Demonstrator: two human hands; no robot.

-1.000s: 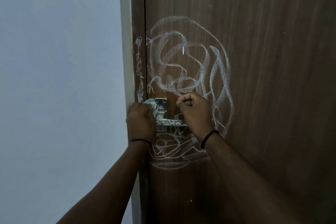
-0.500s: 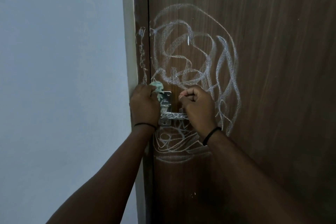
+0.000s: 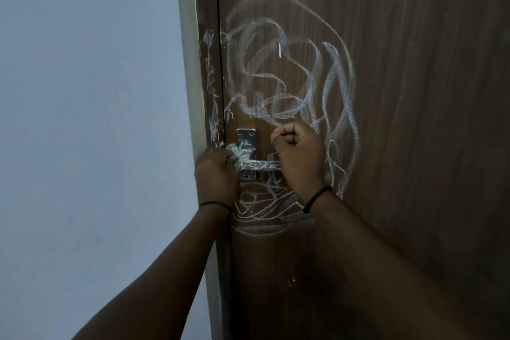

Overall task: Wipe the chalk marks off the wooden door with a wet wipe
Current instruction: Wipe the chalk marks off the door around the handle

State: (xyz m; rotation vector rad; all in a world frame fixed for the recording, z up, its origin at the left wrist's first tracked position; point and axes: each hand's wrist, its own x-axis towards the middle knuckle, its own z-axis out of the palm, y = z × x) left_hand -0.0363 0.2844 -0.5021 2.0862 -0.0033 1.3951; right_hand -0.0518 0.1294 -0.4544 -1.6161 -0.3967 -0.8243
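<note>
Shifted down since half a second ago: left hand (image 3: 216, 174), gripping wet wipe (image 3: 234, 152), now beside handle plate (image 3: 246, 157) at door (image 3: 400, 124) edge. Right hand (image 3: 299, 159) fisted over lever; contents cannot tell. Chalk marks (image 3: 289, 85) mostly intact. Likely risks: wipe snagging on plate, smearing chalk, neglecting frame (image 3: 205, 69) streaks.

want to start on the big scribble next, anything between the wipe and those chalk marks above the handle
Nothing visible blocks it. The left hand grips the wet wipe at the metal handle plate; the chalk marks lie on open door just above. The right hand, fisted at the lever, covers only their lower right edge.
</note>
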